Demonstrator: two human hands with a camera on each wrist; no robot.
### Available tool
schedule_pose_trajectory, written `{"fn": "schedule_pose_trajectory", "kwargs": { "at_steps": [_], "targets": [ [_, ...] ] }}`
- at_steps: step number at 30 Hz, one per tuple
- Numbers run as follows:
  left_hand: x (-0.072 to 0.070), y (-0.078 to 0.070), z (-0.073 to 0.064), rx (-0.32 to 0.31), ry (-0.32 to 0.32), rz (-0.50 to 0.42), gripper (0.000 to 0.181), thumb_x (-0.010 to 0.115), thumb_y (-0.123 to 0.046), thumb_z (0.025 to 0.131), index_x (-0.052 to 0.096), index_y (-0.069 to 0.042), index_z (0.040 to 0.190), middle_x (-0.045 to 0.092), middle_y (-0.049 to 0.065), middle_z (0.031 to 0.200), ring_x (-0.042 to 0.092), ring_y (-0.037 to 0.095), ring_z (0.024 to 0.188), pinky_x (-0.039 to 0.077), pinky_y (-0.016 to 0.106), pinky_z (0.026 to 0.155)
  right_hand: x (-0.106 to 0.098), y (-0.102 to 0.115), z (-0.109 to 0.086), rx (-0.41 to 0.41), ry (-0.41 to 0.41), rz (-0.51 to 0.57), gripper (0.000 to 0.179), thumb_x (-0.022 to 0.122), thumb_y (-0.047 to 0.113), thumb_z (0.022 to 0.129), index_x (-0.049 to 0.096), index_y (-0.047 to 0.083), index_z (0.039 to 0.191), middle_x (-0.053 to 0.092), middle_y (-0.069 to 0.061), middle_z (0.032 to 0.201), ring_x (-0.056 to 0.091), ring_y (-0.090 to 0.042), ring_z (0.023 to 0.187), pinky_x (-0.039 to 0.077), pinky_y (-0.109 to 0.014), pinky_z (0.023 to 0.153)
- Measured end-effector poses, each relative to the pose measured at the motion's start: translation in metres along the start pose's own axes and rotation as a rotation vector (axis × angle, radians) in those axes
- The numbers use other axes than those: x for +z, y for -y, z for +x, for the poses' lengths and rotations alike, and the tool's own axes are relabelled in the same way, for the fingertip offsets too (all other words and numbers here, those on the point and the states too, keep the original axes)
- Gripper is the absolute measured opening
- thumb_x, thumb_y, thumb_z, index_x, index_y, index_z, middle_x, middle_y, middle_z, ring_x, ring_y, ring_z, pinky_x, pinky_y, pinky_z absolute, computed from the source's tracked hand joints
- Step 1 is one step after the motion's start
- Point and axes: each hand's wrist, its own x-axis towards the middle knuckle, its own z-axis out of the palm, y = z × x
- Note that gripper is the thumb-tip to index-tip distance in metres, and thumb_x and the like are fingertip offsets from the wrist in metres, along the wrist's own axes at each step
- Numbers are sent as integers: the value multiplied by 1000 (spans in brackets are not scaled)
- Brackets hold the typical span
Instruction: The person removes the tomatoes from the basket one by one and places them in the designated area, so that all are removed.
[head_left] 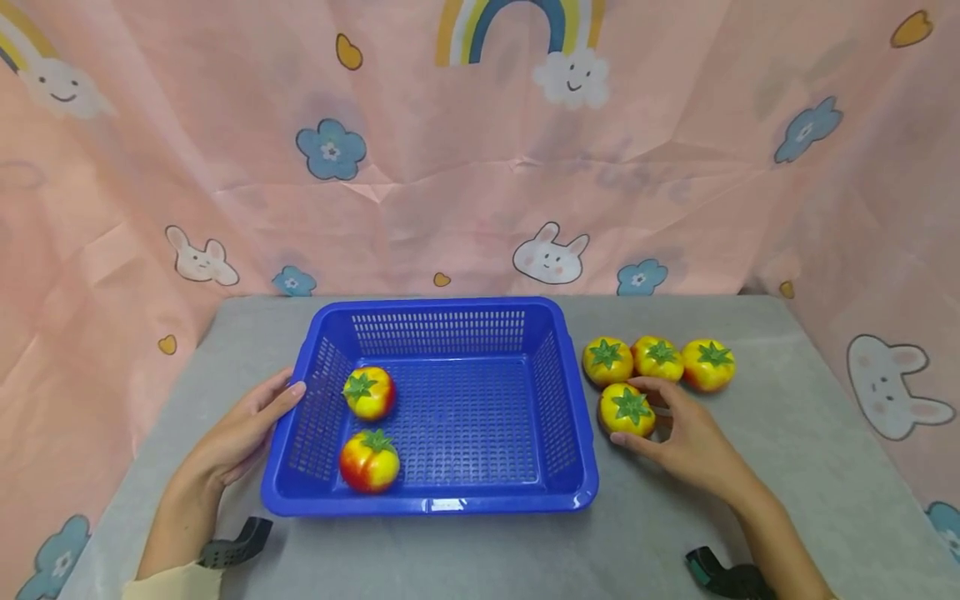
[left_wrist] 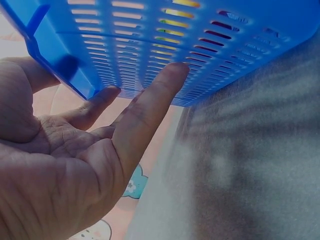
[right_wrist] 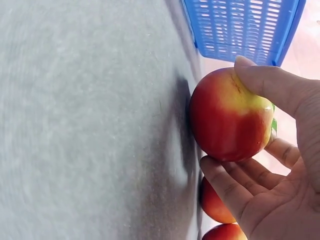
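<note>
My left hand (head_left: 243, 429) pinches the blue basket (head_left: 517, 503) at nine o'clock, and my right hand (head_left: 684, 435), pinching one tomato (head_left: 627, 409) just outside three o'clock, should grip its widest part evenly before lifting.

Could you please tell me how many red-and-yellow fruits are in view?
6 fruits: two in the blue basket, three in a row right of it, one pinched by the right hand.

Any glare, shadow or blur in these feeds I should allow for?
Head: mostly clear, small glare on the front rim of the blue basket; left wrist: shadow bands across the grey table, washed-out patch upper left; right wrist: dark shadow beside the held fruit, table texture soft.
</note>
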Motion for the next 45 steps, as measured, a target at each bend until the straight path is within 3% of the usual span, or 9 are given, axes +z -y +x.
{"fn": "schedule_pose_trajectory", "kwargs": {
  "at_steps": [8, 27, 45],
  "targets": [
    [0, 0, 0, -1, 5, -9, 68, 39, -35, 116, 10, -4, 168, 64, 0, 134, 75, 18, 113, 66, 44, 93, -2, 2, 0, 5, 21, 39, 72, 92, 26, 84, 55, 4, 142, 63, -20, 139, 66, -39, 122, 59, -59, 98],
    [0, -1, 0, 0, 4, -12, 69, 39, -35, 116, 8, -4, 169, 64, 0, 134, 75, 17, 113, 65, 47, 93, -5, 5, -2, 50, 46, 3, 77, 91, 29, 85, 52, 3, 146, 59, -22, 144, 63, -40, 125, 59, -59, 100],
    [-1, 0, 0, 1, 12, -20, 69, 39, -35, 116, 8, -4, 169, 64, 2, 136, 75, 18, 114, 65, 46, 94, -7, 8, -2, 35, 36, -1, 82, 89, 31, 87, 48, 3, 152, 57, -25, 145, 59, -44, 130, 57, -63, 101]
  ]
}}
